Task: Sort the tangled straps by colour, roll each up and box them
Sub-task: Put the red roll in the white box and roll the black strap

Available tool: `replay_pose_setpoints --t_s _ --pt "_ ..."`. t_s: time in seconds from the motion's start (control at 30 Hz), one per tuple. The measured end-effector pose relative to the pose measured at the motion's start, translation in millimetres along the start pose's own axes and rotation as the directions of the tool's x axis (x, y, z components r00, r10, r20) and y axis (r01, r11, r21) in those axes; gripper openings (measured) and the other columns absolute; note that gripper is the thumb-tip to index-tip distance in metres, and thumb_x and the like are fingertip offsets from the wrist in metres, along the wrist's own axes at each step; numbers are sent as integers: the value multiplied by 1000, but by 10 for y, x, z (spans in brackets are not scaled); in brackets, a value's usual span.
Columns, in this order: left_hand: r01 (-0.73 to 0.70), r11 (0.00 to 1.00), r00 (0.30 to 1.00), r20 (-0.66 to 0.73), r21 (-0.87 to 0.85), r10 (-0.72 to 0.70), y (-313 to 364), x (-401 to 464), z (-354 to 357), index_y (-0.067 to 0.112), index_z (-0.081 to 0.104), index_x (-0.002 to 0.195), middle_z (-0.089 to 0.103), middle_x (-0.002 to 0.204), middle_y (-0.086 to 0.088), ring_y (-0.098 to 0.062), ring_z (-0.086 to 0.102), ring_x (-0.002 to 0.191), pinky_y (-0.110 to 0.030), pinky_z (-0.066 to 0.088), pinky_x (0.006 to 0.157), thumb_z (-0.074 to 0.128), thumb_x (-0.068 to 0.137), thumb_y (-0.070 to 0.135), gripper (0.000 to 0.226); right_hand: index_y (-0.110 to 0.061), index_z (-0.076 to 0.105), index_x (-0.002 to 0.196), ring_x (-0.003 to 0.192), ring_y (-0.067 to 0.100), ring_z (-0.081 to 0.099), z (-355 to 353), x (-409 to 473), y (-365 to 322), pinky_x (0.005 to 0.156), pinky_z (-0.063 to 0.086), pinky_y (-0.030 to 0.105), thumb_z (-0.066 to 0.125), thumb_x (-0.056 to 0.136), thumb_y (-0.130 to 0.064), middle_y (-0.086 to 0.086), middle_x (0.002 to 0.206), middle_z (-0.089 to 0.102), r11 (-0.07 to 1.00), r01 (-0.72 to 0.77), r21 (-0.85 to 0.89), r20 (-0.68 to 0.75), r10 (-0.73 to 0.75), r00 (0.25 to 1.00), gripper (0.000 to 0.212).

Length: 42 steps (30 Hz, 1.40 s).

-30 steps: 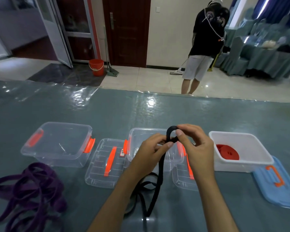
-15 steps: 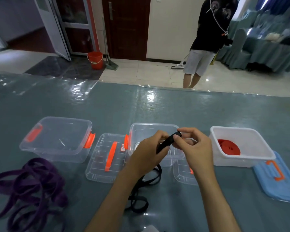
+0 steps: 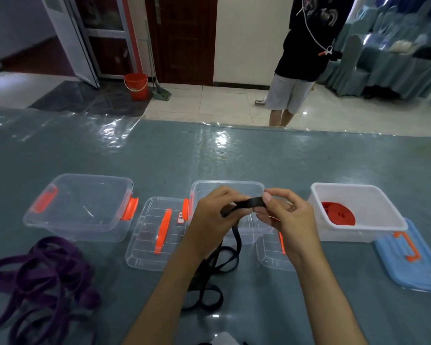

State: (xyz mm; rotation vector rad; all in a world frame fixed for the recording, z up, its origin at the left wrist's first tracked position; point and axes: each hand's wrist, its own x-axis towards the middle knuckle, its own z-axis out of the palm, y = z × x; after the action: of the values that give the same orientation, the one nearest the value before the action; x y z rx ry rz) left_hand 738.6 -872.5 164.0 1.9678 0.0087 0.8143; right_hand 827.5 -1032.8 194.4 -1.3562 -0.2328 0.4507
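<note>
black strap (image 3: 250, 203) pinched at one end between left hand (image 3: 215, 215) and right hand (image 3: 288, 217), rest trailed onto table (image 3: 209, 155) | table covered in glossy grey-blue sheet | tiled floor (image 3: 209, 105), dark door (image 3: 184, 38) seen behind

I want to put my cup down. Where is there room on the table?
Bare grey-green table lies beyond the clear plastic boxes. Near the front it is crowded: purple strap tangle left, black strap under the hands.

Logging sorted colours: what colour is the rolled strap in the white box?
Red rolled strap, clearest in the head view.
</note>
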Motion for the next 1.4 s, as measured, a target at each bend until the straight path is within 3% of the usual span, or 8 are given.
replay_pose_setpoints --t_s 0.3,0.4,0.6,0.73,0.9,1.07,1.27,1.4 --pt "140 937 968 -156 -319 -197 77 13 57 0 77 101 78 99 -7 -26 77 97 -40 63 91 81 87 -2 14 -8 76 85 87 19 78 145 -19 127 78 62 26 74 88 -22 13 93 79 958 -173 228 105 153 983 15" --pt "166 912 963 -137 -374 -231 38 2 69 1 77 101 78 101 -7 -25 76 99 -33 62 91 80 87 -3 14 0 77 102 105 30 77 175 -21 157 86 62 29 67 100 -13 22 110 78 954 -163 250 113 139 984 16" --pt "102 944 991 -51 -313 -124 -26 -44 131 6 79 112 74 116 -5 -24 72 112 -35 59 96 83 85 -1 28 -2 80 103 104 25 78 184 -48 141 81 63 24 58 105 -5 18 109 80 932 -198 303 57 190 980 23" --pt "66 973 985 -139 -222 -98 -26 -40 151 14 79 116 76 109 1 -21 74 100 -24 61 82 80 92 8 25 -4 75 122 111 29 76 147 -89 92 86 63 30 58 107 -16 18 117 78 938 -250 242 168 213 963 25" --pt "47 991 985 -159 -122 -67 2 -62 145 10 78 121 77 109 -2 -17 74 100 -20 57 85 76 95 4 27 -14 77 120 110 22 76 154 -132 71 84 62 25 67 102 -22 7 114 80 992 -111 53 121 104 987 22" --pt "125 935 984 -76 -332 -159 76 -54 104 11 76 125 76 114 -2 -22 74 104 -29 61 90 75 95 4 31 -13 79 112 101 18 78 131 -118 15 81 60 21 75 94 -4 7 107 82 989 150 17 65 -151 986 21" --pt "239 885 969 40 -399 -243 121 -28 78 19 74 129 68 112 -12 -28 69 107 -33 58 96 75 94 4 38 -5 75 111 101 26 79 83 -135 -5 85 64 32 72 96 -1 10 106 80 979 205 12 80 -205 976 16" --pt "257 871 952 -48 -420 -304 156 1 13 16 77 120 79 111 -3 -19 75 105 -29 59 94 79 91 5 32 -7 74 106 99 30 79 72 -180 -11 86 65 37 75 95 -3 11 105 80 982 189 29 133 -191 973 12"
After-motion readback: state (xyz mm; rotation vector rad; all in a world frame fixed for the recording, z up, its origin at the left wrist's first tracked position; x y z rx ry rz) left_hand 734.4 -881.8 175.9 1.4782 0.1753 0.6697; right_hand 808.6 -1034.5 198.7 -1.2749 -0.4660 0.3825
